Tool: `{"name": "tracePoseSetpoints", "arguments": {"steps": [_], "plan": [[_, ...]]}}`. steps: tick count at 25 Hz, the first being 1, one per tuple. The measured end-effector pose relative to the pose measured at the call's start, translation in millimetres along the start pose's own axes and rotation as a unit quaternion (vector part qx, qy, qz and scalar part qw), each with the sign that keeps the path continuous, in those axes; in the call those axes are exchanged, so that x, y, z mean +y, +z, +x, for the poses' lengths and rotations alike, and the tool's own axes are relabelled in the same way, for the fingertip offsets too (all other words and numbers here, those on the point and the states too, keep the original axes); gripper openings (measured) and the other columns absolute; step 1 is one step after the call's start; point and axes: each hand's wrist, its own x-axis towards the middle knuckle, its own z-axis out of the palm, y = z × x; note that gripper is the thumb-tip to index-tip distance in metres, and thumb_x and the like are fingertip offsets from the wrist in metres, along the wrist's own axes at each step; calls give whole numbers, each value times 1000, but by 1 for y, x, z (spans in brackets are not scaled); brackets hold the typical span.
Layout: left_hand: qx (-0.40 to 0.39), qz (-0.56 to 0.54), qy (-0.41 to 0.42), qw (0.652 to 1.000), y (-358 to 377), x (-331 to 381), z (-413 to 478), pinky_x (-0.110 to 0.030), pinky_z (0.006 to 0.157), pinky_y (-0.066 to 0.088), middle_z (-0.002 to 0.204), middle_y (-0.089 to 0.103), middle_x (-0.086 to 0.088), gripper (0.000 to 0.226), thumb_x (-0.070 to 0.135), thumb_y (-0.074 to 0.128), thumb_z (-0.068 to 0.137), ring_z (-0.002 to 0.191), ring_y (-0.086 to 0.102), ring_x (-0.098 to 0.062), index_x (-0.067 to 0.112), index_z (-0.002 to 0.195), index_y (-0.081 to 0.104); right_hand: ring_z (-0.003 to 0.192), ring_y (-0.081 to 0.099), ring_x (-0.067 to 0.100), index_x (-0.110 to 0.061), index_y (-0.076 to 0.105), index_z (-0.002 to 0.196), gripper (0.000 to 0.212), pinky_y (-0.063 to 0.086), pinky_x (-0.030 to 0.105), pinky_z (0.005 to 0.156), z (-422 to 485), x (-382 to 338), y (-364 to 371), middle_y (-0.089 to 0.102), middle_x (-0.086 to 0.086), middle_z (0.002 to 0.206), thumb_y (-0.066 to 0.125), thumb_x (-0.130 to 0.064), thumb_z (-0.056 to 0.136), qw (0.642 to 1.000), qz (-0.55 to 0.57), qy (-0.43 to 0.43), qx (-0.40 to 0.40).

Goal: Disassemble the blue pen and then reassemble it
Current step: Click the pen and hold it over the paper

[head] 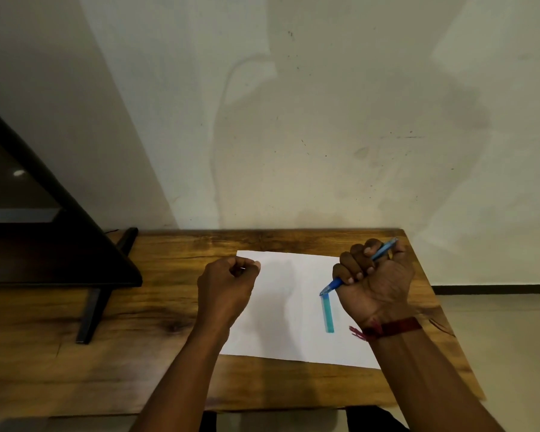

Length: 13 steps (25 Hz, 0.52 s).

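Right hand (376,275) has the blue pen (331,285) wrapped in a full fist, tip angled down at the paper sheet (281,310), probably for grip to pull it apart. A translucent teal piece (328,313), looks like its cap or sleeve, lies on the sheet just below the tip. Left hand (228,282) hovers over the table (169,307), fingers curled, thumb to forefinger; can't tell if it's pinching anything.

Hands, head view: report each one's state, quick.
Left hand: fingers curled; whether it pinches anything cannot be told.
Right hand: grips the blue pen.
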Motion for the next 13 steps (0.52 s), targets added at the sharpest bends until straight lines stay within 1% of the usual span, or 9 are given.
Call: {"name": "tracePoseSetpoints", "arguments": {"steps": [1, 2, 4, 5, 6, 7, 9, 11, 13], "plan": [[-6, 62, 33, 998, 0, -2, 0, -25, 74, 50, 91, 72, 7, 5, 29, 68, 83, 86, 66, -12, 26, 87, 71, 35, 22, 9, -14, 43, 52, 56, 18, 19, 39, -1, -1, 0, 27, -4, 39, 34, -55, 89, 1000, -1, 4, -5], [-31, 141, 69, 987, 0, -6, 0, -24, 80, 47, 104, 70, 6, 15, 30, 66, 86, 95, 63, -12, 25, 100, 70, 35, 21, 9, -14, 43, 52, 58, 18, 19, 40, -1, -1, 0, 27, -4, 39, 36, -59, 88, 1000, -6, 6, -7], [-145, 275, 108, 944, 4, -15, -5, -27, 98, 40, 135, 54, 3, 39, 36, 59, 90, 123, 49, -17, 26, 128, 55, 33, 21, 9, -15, 43, 50, 57, 16, 19, 41, -1, -3, 1, 27, -4, 37, 40, -58, 87, 1000, -23, 8, -8], [-213, 323, 100, 917, 7, -19, -8, -33, 107, 35, 146, 42, 2, 50, 40, 56, 91, 134, 39, -19, 28, 138, 43, 33, 21, 9, -15, 42, 50, 54, 16, 19, 41, -1, -4, 2, 26, -5, 37, 41, -54, 87, 1000, -27, 10, -7], [-272, 362, 81, 888, 9, -23, -12, -39, 111, 32, 153, 32, 1, 59, 45, 53, 91, 139, 31, -22, 29, 144, 32, 33, 21, 8, -16, 42, 50, 50, 16, 19, 41, -1, -4, 2, 27, -5, 37, 41, -50, 87, 1000, -24, 12, -7], [-314, 392, 62, 862, 12, -26, -14, -44, 112, 32, 156, 26, 0, 67, 50, 51, 90, 141, 27, -24, 30, 147, 23, 34, 22, 8, -16, 42, 51, 47, 18, 18, 40, -1, -5, 2, 27, -5, 38, 40, -46, 87, 1000, -16, 11, -7], [-348, 434, 36, 830, 15, -29, -15, -47, 109, 36, 156, 24, -3, 78, 59, 51, 86, 140, 30, -27, 31, 148, 14, 35, 23, 8, -15, 44, 52, 51, 20, 18, 39, -2, -5, 2, 29, -5, 39, 35, -48, 89, 1000, -3, 7, -12], [-355, 449, 21, 820, 14, -29, -15, -48, 106, 39, 155, 27, -5, 84, 63, 51, 83, 137, 34, -28, 30, 149, 12, 36, 23, 8, -14, 45, 54, 61, 19, 19, 40, -3, -6, 1, 29, -5, 40, 31, -62, 90, 1000, -5, 6, -19], [-365, 459, 14, 810, 14, -29, -16, -49, 106, 38, 155, 27, -6, 85, 65, 50, 82, 137, 34, -28, 28, 149, 11, 36, 23, 8, -14, 44, 55, 63, 18, 20, 41, -3, -9, 2, 28, -5, 40, 35, -68, 86, 999, -10, 3, -32]]}}
